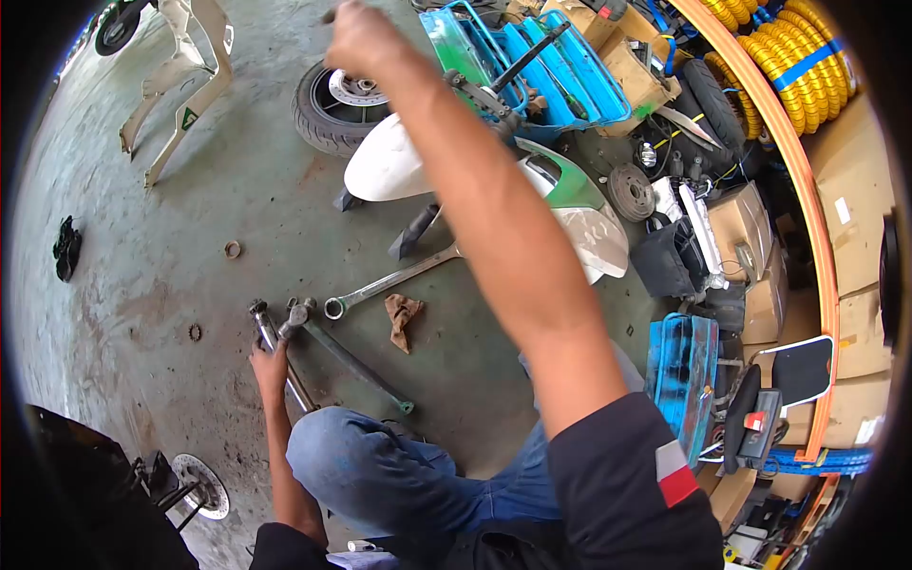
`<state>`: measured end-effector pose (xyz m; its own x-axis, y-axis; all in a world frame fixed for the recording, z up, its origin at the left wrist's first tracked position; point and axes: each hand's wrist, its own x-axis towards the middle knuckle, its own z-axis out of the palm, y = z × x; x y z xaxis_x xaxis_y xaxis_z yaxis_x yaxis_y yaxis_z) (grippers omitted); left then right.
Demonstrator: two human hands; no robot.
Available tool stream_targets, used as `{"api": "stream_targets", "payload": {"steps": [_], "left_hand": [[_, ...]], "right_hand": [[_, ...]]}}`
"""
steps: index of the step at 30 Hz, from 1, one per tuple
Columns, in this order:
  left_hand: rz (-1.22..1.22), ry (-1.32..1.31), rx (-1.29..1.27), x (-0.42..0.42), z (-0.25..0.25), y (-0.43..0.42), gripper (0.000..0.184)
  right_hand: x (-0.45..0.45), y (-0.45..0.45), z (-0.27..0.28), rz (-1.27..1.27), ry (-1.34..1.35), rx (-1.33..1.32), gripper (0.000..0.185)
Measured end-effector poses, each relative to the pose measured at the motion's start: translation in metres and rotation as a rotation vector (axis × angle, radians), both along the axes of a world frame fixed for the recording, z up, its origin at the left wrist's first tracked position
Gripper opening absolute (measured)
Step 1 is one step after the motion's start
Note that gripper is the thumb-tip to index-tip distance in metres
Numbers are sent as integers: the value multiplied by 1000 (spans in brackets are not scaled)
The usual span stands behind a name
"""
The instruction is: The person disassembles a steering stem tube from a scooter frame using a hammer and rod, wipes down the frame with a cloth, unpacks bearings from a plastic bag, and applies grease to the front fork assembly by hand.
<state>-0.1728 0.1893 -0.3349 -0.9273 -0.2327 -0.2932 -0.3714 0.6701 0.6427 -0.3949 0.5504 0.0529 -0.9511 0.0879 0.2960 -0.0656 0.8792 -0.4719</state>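
My left hand (270, 359) is closed around a shiny metal fork tube (299, 385), which slants across the floor beside my knee. Next to it lies a hammer-like tool (356, 366) with a long greenish handle. A large combination wrench (389, 283) and a crumpled brown rag (403, 319) are close by. My right hand (366, 40) is raised far forward, smeared by motion, with its fingers closed. A small dark end pokes out of that fist, but I cannot make out what it is. Below the hand sits a wheel with a brake disc (353, 90).
White and green fairing panels (594, 237) and an open blue toolbox (560, 81) stand ahead to the right. Another blue box (682, 380) is beside an orange shelf post (825, 285). A metal ring (233, 249), a toothed ring (195, 332) and a black glove-like item (66, 249) lie leftward.
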Motion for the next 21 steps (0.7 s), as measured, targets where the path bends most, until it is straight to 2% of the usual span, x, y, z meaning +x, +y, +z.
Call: {"api": "stream_targets", "payload": {"steps": [1,2,3,4,5,6,7,9,11,14,16,18,20,21], "left_hand": [[25,52,-19,4,7,4,67],[31,52,-14,6,14,8,67],[65,68,7,8,22,12,62],[99,83,28,10,27,14,58],[111,82,32,11,28,14,58],[137,122,27,13,26,13,54],[161,162,21,14,26,12,50],[225,245,-32,12,30,15,45],[221,254,-75,3,43,20,44],[191,271,-148,-18,65,33,42],[139,291,-181,-33,91,47,39],[116,261,-185,-41,119,54,39],[108,234,-191,-49,154,74,39],[114,189,-216,-50,173,88,39]], "right_hand": [[-31,33,9,-53,-26,79,27],[-34,72,18,40,152,168,38],[-11,103,55,-44,32,184,53],[-10,143,53,-4,246,209,57],[29,149,71,-88,298,167,56],[42,172,82,-119,209,113,56],[9,252,44,52,497,173,50],[56,268,32,-368,239,83,47],[62,330,-25,-485,131,101,47],[51,439,-140,-384,-171,173,38],[27,481,-196,-387,-334,133,42],[-16,524,-253,-367,-302,154,47],[-64,546,-275,-282,-277,122,50],[-85,553,-284,-322,-235,151,49]]}}
